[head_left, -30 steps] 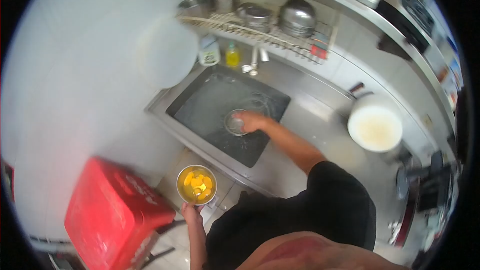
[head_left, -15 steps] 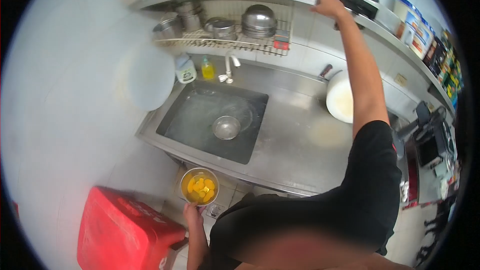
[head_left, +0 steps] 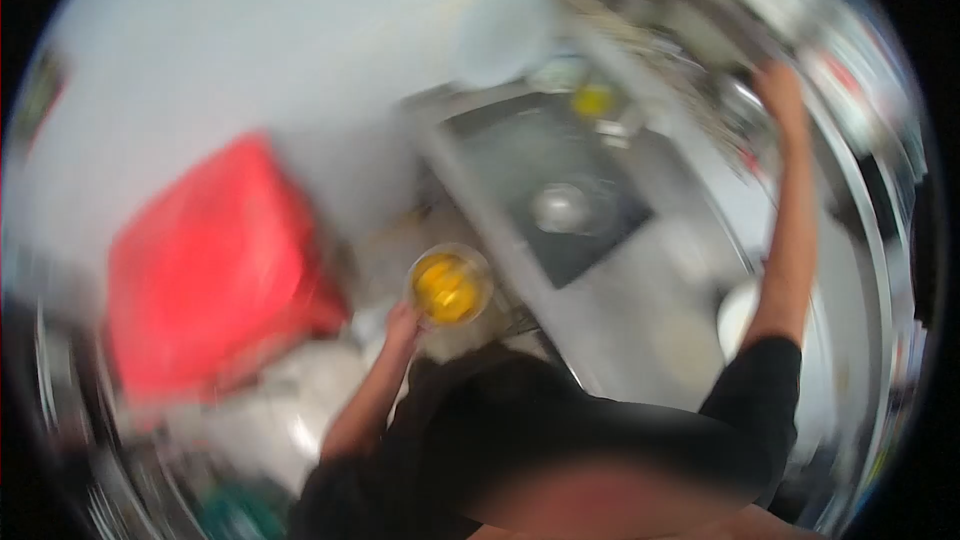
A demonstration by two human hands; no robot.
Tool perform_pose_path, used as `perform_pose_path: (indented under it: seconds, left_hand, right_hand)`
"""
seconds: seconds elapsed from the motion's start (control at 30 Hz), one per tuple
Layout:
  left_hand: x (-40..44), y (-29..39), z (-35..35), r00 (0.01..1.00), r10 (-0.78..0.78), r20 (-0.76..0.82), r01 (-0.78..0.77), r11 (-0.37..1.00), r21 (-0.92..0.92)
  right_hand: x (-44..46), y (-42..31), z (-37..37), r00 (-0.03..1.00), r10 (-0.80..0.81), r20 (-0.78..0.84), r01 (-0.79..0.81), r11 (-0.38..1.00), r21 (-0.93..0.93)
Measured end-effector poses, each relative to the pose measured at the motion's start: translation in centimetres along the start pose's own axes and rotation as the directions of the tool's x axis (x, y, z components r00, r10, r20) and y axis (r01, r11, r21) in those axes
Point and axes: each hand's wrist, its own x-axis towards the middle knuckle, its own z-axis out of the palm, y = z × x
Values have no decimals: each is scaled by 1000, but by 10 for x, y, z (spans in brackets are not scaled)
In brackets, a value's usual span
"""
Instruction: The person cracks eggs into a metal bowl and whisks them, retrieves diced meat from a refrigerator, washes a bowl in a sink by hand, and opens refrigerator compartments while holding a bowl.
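Far L, big red thing (head_left: 210, 280), blurred; green thing (head_left: 240, 515) at near edge. Next, L hand (head_left: 403, 325) closed on near-L rim of metal bowl (head_left: 485, 272) w/ yellow food (head_left: 445, 290) in it; bowl is held just off near-L side of sink (head_left: 500, 155), exact finger pos. too blurry. Pale disc (head_left: 503, 30) beyond sink's far-L corner. In sink, small metal dish (head_left: 562, 208), R of middle. Behind it, yellow bottle (head_left: 592, 100), then tap (head_left: 614, 135). Steel counter (head_left: 670, 260) runs R of sink; wire rack (head_left: 690, 90) far R, w/ shiny metal bowls (head_left: 742, 100) at its R end. White pot (head_left: 737, 310) on counter, partly behind R arm. R hand (head_left: 778, 90) reaches far R, right by those bowls; can't tell if touching, or how open its grip is, b/c of blur.
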Motion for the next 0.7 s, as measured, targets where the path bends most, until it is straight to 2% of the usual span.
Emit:
perform_pose_path:
  seconds: [0.03, 0.07, 0.1, 0.13, 0.17, 0.2, 0.23, 0.27, 0.3, 0.37, 0.43, 0.53, 0.57, 0.63, 0.7]
  left_hand:
    - [-12, 11, 6, 987, -65, -147, 63, 998, -21]
    - [-12, -2, 0, 992, 7, -127, -14, 999, -52]
    - [-16, -12, -9, 982, 81, -173, -76, 996, 37]
    - [-32, -8, -15, 986, 47, -159, -67, 990, -121]
    - [-64, 21, -15, 970, -55, -238, 18, 988, -153]
    - [-62, -6, -23, 958, 5, -288, -73, 971, -226]
    - [-89, 8, -24, 930, 15, -366, -115, 960, -254]
    - [-100, -4, -35, 912, -4, -410, -144, 933, -329]
    - [-111, -16, -40, 901, -11, -435, -179, 902, -392]
    - [-144, -34, -53, 833, -46, -551, -187, 914, -360]
    - [-179, -58, -70, 755, -94, -649, -211, 902, -377]
    - [-224, -87, -86, 596, -241, -766, -316, 807, -500]
    - [-242, -91, -93, 541, -279, -793, -349, 784, -514]
    - [-270, -110, -106, 437, -349, -829, -427, 731, -533]
    - [-299, -133, -120, 338, -391, -856, -510, 689, -515]
  right_hand:
    - [-11, -41, 12, 971, -110, -212, 159, 960, 229]
    - [-7, -81, 25, 971, -224, -78, 237, 922, 306]
    - [-6, -123, 55, 923, -385, -12, 358, 845, 397]
    - [-41, -194, 43, 825, -562, -60, 520, 714, 470]
    - [-59, -245, 68, 734, -675, 72, 454, 567, 687]
    - [-112, -306, 71, 698, -715, 39, 276, 319, 907]
    - [-158, -357, 65, 591, -804, 64, 241, 252, 937]
    - [-191, -403, 66, 457, -884, -101, 441, 127, 888]
    - [-228, -437, 49, 344, -939, 9, 396, 153, 905]
    - [-284, -501, 62, 163, -987, 9, 207, 43, 977]
    - [-335, -558, 55, 55, -981, -185, 102, -179, 979]
    - [-387, -615, 20, 134, -940, -314, -20, -319, 947]
    - [-391, -637, 7, 214, -858, -467, 138, -447, 884]
    - [-395, -683, -10, 268, -614, -743, 449, -603, 660]
    - [-396, -722, -30, 292, -557, -778, 587, -538, 605]
